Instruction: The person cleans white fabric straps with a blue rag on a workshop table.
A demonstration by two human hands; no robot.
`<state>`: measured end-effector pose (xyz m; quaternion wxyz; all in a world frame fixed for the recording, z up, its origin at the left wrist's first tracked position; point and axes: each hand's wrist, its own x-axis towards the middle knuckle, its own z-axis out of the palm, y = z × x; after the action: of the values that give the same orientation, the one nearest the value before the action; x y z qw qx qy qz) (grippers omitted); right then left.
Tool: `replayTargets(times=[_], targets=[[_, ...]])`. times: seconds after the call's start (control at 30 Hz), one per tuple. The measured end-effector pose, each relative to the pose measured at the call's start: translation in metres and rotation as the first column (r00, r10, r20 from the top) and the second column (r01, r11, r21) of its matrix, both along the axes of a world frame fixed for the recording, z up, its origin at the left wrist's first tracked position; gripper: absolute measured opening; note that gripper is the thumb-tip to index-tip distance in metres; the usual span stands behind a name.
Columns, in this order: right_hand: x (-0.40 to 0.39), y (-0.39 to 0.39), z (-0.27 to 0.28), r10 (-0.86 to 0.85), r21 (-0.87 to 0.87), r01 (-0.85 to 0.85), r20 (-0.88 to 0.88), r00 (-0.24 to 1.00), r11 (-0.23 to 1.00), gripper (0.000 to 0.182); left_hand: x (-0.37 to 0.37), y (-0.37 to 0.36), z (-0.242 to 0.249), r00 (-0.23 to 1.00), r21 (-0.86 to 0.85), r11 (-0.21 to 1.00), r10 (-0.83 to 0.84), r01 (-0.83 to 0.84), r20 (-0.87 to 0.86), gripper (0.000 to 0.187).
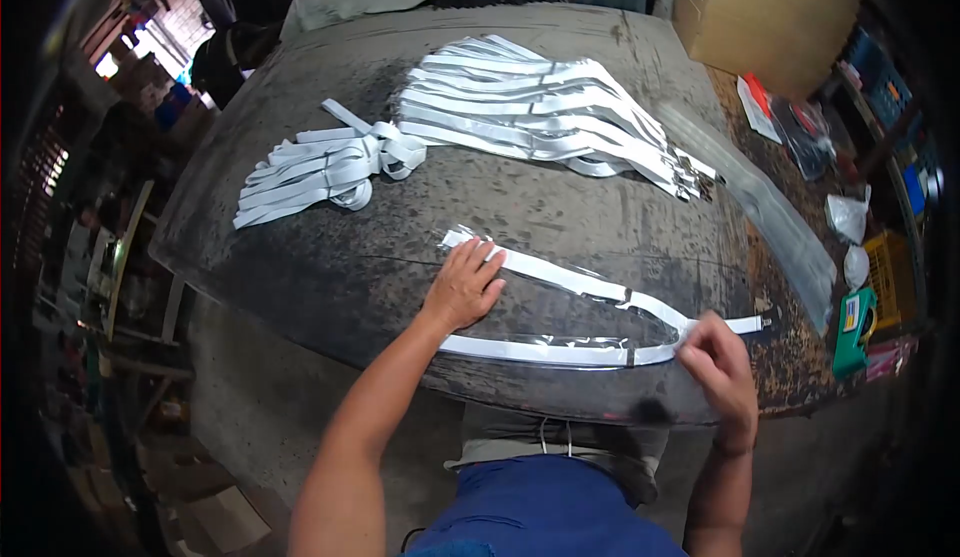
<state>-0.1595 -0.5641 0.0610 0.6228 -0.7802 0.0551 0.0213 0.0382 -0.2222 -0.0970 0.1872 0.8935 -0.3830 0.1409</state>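
A pair of white suspenders (570, 278) lies in a sideways Y on the dark worktable, with clear plastic around its two long straps. My left hand (465, 282) rests on the far strap near its left end, fingers stretched out flat. At the junction of the straps, my right hand (715, 355) is closed with its fingers pinched on the suspenders. The short tail with a metal clip (768, 322) reaches past it to the right. Dark adjuster buckles (629, 357) sit along the straps.
Behind lies a fanned stack of white suspenders (520, 107) with clips at its right, beside a bundle of looped white straps (320, 167). Clear plastic sleeves (780, 222) run along the right edge of the worktable (270, 292). A green box-shaped object (853, 332) stands at the right corner.
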Motion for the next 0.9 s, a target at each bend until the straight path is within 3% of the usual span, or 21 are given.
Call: replayTargets(times=[0.13, 0.2, 0.33, 0.4, 0.63, 0.9], targets=[[0.107, 0.042, -0.018, 0.292, 0.086, -0.288, -0.037, 0.956, 0.954, 0.014, -0.002, 0.001, 0.0, 1.0, -0.002, 1.0, 0.014, -0.014, -0.018, 0.046], [0.15, 0.064, -0.041, 0.376, -0.017, -0.378, -0.074, 0.924, 0.926, 0.015, -0.004, 0.0, 0.0, 1.0, -0.033, 0.999, 0.021, -0.02, 0.003, 0.046], [0.208, 0.101, -0.083, 0.473, -0.012, -0.475, -0.075, 0.878, 0.88, 0.015, -0.003, 0.001, 0.002, 0.999, -0.053, 0.998, 0.028, -0.029, -0.024, 0.046], [0.226, 0.109, -0.095, 0.55, -0.029, -0.565, -0.195, 0.812, 0.825, 0.014, -0.004, 0.001, 0.001, 0.998, -0.015, 0.999, 0.034, -0.035, -0.055, 0.048], [0.249, 0.126, -0.097, 0.584, -0.142, -0.681, -0.408, 0.702, 0.719, 0.016, -0.003, 0.001, 0.004, 0.996, -0.042, 0.998, 0.032, -0.036, -0.08, 0.046], [0.264, 0.123, -0.098, 0.563, -0.177, -0.718, -0.508, 0.652, 0.673, 0.017, -0.002, 0.002, 0.005, 0.997, -0.066, 0.997, 0.022, -0.027, -0.072, 0.046]])
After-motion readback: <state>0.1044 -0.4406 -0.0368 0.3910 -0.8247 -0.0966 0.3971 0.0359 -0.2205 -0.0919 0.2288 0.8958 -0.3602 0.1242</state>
